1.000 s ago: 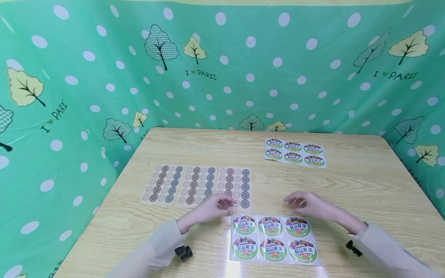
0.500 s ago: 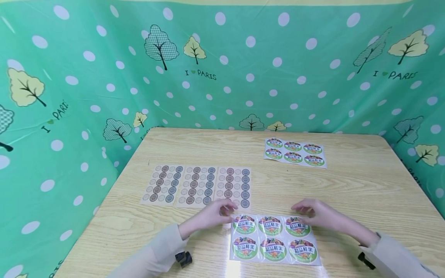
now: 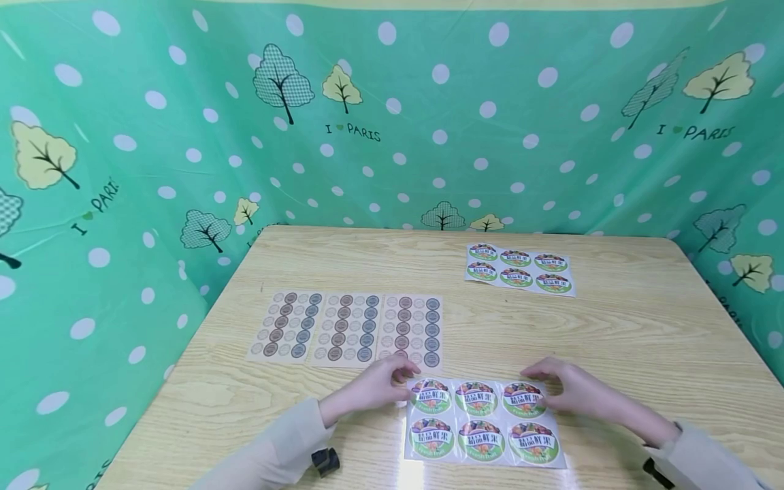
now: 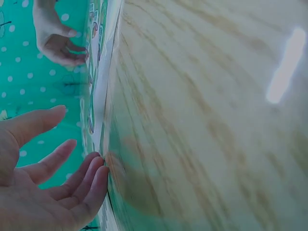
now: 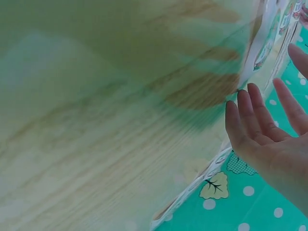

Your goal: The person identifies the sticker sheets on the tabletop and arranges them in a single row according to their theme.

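A glossy white sheet of fruit stickers (image 3: 484, 456), round labels in two rows, lies flat at the front middle of the table. At its far left corner is my left hand (image 3: 380, 382), fingers loosely bent and thumb by the edge. The left wrist view shows this hand (image 4: 62, 178) with thumb and fingers apart, fingertips low at the tabletop. My right hand (image 3: 569, 389) is at the far right corner, its thumb overlapping the top right sticker. In the right wrist view its fingers (image 5: 262, 113) are spread, the lower fingertips at the table surface. Neither hand grips anything.
Three beige sheets of small round brown and grey stickers (image 3: 346, 330) lie side by side on the left of the wooden table (image 3: 643, 320). Another fruit sticker sheet (image 3: 519, 269) lies toward the back. A green patterned curtain (image 3: 392, 136) encloses the back and sides.
My right hand has moved toward me and right, from beyond the fruit sticker sheet to its far right corner. My left hand has come slightly nearer to the far left corner. The sheets lie unmoved.
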A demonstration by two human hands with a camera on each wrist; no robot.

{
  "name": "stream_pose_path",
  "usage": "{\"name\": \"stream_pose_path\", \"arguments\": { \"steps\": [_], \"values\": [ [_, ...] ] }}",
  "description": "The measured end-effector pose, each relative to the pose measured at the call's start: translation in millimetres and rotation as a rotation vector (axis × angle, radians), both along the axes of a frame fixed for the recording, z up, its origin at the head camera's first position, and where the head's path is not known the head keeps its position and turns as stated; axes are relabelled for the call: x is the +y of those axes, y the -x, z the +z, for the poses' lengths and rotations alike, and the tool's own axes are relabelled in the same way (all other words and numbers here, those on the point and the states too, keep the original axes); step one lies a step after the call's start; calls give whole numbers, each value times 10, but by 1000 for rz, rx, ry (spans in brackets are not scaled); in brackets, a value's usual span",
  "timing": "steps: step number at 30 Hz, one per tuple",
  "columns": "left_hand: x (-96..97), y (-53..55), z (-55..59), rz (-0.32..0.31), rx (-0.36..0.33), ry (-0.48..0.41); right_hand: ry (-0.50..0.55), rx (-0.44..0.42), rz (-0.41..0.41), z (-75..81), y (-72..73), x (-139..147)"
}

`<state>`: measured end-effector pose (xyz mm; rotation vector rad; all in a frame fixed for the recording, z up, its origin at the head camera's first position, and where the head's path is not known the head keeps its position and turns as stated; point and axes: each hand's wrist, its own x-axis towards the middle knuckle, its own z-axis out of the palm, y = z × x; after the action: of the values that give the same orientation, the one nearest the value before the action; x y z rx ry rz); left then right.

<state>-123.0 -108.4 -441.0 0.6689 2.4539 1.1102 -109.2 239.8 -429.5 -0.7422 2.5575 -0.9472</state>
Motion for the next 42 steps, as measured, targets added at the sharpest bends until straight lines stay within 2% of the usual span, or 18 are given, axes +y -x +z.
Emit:
{"name": "stream_pose_path", "arguments": {
  "steps": [5,16,22,29,37,42],
  "values": [
    [24,-2,-15,-15,14,30,-14,38,10,-19,-15,7],
    [61,-5,-52,-25,1,95,6,-51,-3,-87,-40,15],
    [76,4,-72,-31,8,102,-25,9,0,-104,-41,6],
    [92,-16,-77,-36,62,124,-43,83,7,-125,-59,-13],
    [106,-27,-122,-36,120,149,-48,88,4,-138,-57,-20],
    [115,-19,-135,-34,127,158,-38,81,-6,-135,-48,-14]
  ]
}}
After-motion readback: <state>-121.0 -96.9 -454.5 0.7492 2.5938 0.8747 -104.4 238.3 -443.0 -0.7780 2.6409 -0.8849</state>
